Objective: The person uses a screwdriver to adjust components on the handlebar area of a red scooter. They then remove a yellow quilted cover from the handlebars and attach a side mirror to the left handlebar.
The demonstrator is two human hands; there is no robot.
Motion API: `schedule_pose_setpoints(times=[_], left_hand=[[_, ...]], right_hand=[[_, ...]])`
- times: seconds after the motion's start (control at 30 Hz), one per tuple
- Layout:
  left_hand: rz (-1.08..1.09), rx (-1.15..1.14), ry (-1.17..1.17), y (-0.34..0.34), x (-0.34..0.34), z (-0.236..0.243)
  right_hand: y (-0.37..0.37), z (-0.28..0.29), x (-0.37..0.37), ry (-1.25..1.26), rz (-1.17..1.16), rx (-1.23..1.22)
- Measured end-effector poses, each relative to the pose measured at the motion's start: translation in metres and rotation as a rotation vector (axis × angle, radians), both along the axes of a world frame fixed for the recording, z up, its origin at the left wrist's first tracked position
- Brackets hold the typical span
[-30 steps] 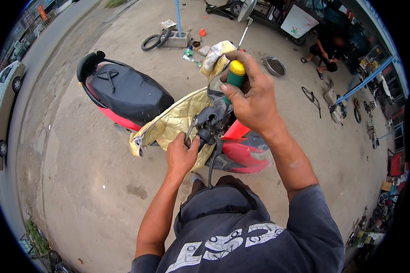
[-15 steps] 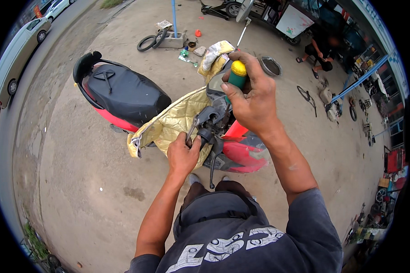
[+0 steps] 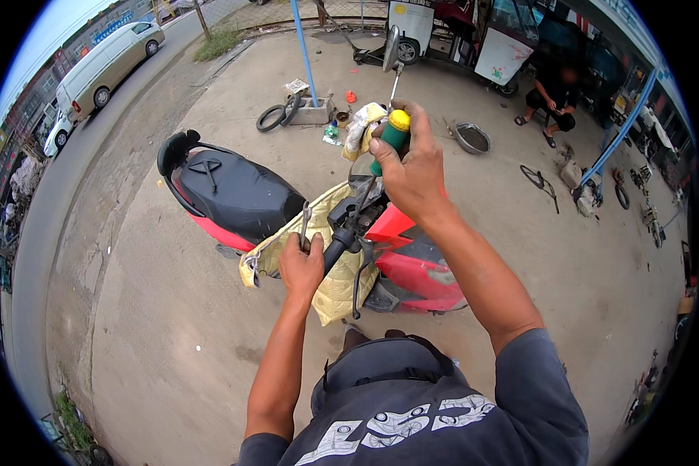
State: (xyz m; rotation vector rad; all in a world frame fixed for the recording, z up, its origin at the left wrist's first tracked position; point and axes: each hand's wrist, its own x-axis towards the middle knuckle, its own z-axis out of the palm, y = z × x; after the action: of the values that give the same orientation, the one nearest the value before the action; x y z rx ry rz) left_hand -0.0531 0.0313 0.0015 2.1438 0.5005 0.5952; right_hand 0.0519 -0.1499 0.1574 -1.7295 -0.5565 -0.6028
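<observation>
Right fingers (image 3: 420,128) grip screwdriver (image 3: 393,137) — left fingers (image 3: 293,245), wrench (image 3: 306,217).

Van (image 3: 110,68) on road (image 3: 39,225); tyres (image 3: 284,116) beside concrete block (image 3: 311,115); basin (image 3: 466,147) near seated person (image 3: 555,99).

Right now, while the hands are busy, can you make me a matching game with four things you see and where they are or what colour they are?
Things:
1. Screwdriver
2. Metal tool
3. Scooter seat
4. Light-coloured van

Places and colours:
A. On the road
B. In the left hand
C. Black
D. In the right hand

Right pairs: 1-D, 2-B, 3-C, 4-A
</observation>
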Motion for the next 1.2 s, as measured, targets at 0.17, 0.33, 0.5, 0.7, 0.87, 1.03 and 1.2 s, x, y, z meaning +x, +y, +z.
schedule_pose_setpoints(times=[0.17,0.33,0.5,0.7,0.87,1.03,1.2], left_hand=[[-0.066,-0.067,-0.056,-0.02,-0.039,0.041],[-0.315,-0.224,0.059,-0.1,-0.072,0.04],[-0.445,-0.256,0.016,-0.172,-0.097,0.023],[-0.416,-0.079,-0.002,-0.194,-0.114,0.019],[-0.375,0.226,-0.315,-0.212,-0.128,0.05],[-0.573,0.469,-0.381,-0.232,-0.135,0.06],[-0.622,0.414,-0.384,-0.243,-0.146,0.058]], right_hand=[[-0.064,0.023,-0.051,0.245,0.18,0.11],[-0.106,-0.042,-0.093,0.777,0.379,0.032],[-0.114,-0.109,-0.116,0.824,0.309,0.119],[-0.126,-0.113,-0.122,0.601,0.122,-0.069],[-0.139,-0.108,-0.127,0.277,0.041,-0.584],[-0.137,-0.109,-0.125,0.267,0.048,-0.76],[-0.131,-0.105,-0.124,0.275,0.05,-0.834]])
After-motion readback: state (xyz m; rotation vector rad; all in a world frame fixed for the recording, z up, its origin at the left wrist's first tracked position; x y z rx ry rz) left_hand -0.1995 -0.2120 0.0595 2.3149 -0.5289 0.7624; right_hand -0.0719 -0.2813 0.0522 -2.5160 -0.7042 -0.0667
